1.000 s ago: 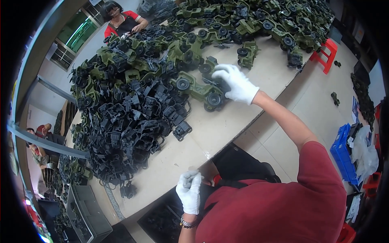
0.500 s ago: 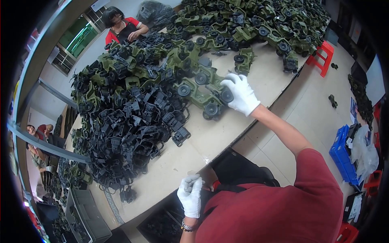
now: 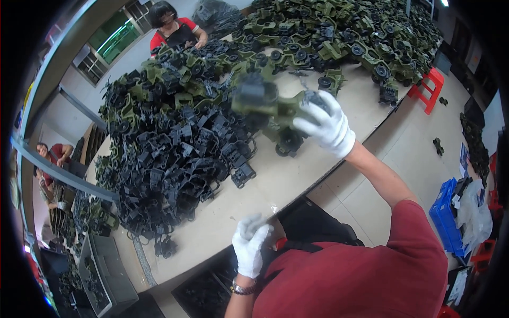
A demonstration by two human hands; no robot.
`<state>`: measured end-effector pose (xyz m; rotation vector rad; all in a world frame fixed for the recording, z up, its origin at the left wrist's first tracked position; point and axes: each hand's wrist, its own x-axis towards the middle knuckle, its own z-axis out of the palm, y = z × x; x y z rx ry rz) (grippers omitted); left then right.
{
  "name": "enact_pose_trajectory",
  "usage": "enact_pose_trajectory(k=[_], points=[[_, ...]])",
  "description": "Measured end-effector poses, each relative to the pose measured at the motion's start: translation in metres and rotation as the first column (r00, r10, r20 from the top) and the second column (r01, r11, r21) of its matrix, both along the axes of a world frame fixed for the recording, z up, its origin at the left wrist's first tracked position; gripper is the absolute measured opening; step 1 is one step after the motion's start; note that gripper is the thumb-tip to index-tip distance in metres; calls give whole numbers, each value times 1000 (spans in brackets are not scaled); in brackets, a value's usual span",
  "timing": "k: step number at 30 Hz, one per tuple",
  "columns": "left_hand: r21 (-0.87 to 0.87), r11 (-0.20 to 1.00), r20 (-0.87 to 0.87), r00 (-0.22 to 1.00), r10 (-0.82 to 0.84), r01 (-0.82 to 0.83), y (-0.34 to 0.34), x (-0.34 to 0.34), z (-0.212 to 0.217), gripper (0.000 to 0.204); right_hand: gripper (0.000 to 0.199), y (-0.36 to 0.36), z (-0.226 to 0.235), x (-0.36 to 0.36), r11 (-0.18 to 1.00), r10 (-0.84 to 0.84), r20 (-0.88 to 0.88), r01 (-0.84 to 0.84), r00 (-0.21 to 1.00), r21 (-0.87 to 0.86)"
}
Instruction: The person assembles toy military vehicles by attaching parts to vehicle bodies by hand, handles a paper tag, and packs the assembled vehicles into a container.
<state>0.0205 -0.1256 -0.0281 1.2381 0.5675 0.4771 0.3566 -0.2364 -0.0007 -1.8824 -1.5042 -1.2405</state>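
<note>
My right hand, in a white glove, grips one end of an olive-green toy jeep with black wheels. Motion blurs the jeep's far end, where a dark block shows; it hangs over the table. Close to the table's front edge, my left hand, also gloved, has its fingers loosely bent and apart from the thumb. Nothing visible is in it, though its fingertips are smeared. Left of the jeep lies a heap of black plastic toy parts.
Green toy jeeps are piled along the far side. A co-worker sits beyond the heap. Metal frame bars cross at left, above a grey bin. At right are a red stool and blue crate.
The toy jeep has been turned in my right hand and seems raised from the tabletop. My left hand has shifted slightly, its fingers loosening. The whole view has swung a little.
</note>
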Motion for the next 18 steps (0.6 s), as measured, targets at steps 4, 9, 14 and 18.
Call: enact_pose_trajectory(k=[4, 9, 14, 18], points=[[-54, 994, 313, 947, -75, 96, 8, 39, 22, 79, 49, 10, 27, -56, 909, 410, 123, -393, 904, -137], [-372, 921, 442, 895, 64, 117, 7, 33, 6, 61, 50, 12, 20, -137, 711, 603, -295, -667, 741, -223], [-462, 842, 52, 939, 340, -279, 22, -19, 16, 47, 50, 2, 46, -96, 559, 619, -644, -828, 450, -42], [-310, 906, 56, 946, 318, -286, 92, -114, 84, 49, 67, 20, 42, -44, 937, 162, -728, -336, 666, -99]])
